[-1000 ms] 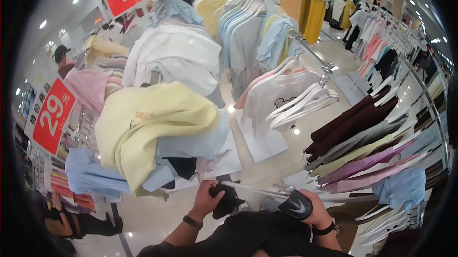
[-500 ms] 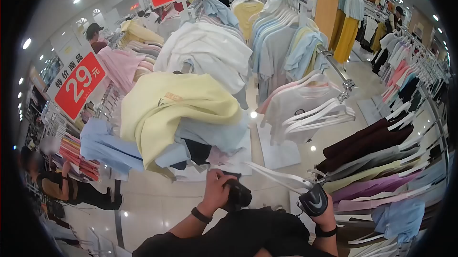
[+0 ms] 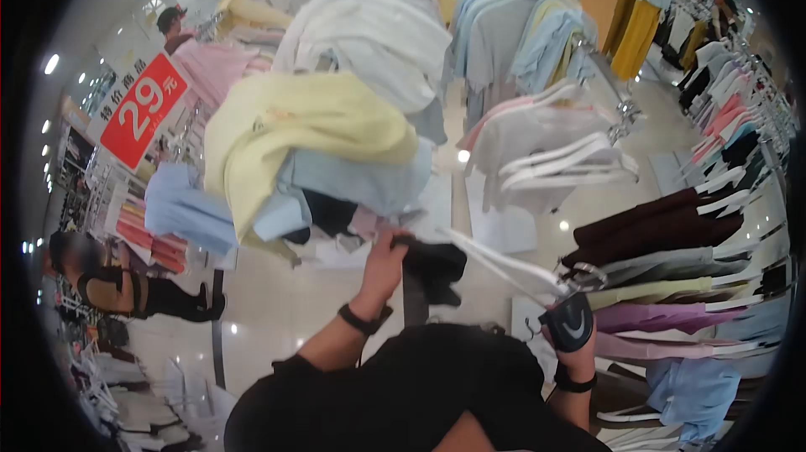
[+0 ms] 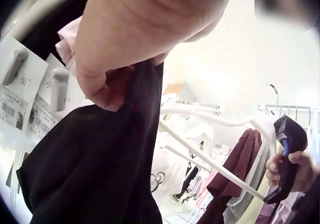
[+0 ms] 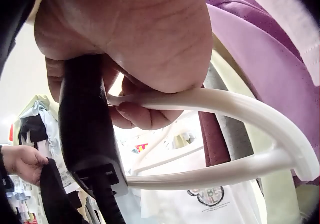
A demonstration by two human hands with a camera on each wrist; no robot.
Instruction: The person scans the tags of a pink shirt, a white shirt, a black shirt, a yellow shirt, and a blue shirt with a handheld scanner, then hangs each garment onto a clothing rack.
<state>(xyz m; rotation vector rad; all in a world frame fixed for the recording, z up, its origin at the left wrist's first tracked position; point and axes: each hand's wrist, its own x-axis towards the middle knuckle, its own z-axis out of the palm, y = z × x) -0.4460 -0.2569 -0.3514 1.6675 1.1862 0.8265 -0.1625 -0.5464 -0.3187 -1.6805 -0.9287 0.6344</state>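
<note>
My left hand (image 3: 384, 271) pinches a black piece of clothing (image 3: 437, 271) by its top, and the cloth hangs down from the fingers. Close up in the left wrist view, the black cloth (image 4: 95, 169) fills the lower left, with white price tags (image 4: 47, 86) beside it. My right hand (image 3: 578, 350) grips a black handheld device (image 3: 567, 323) with a rounded head and a ribbed cord end. Held in that same hand, a white clothes hanger (image 3: 495, 261) carries nothing and points toward the black clothing. The right wrist view shows the hanger (image 5: 235, 106) beside the device.
Ahead, a yellow sweatshirt (image 3: 311, 116) lies over light blue clothes on a rack. White hangers (image 3: 571, 162) and a white T-shirt (image 3: 533, 137) hang to its right. More garments (image 3: 663, 229) line the right side. A person (image 3: 109, 284) stands at the left.
The hanger's end has come away from my left hand, and the black clothing now hangs more spread out. My right hand has shifted right with the device and hanger. The head view has swung.
</note>
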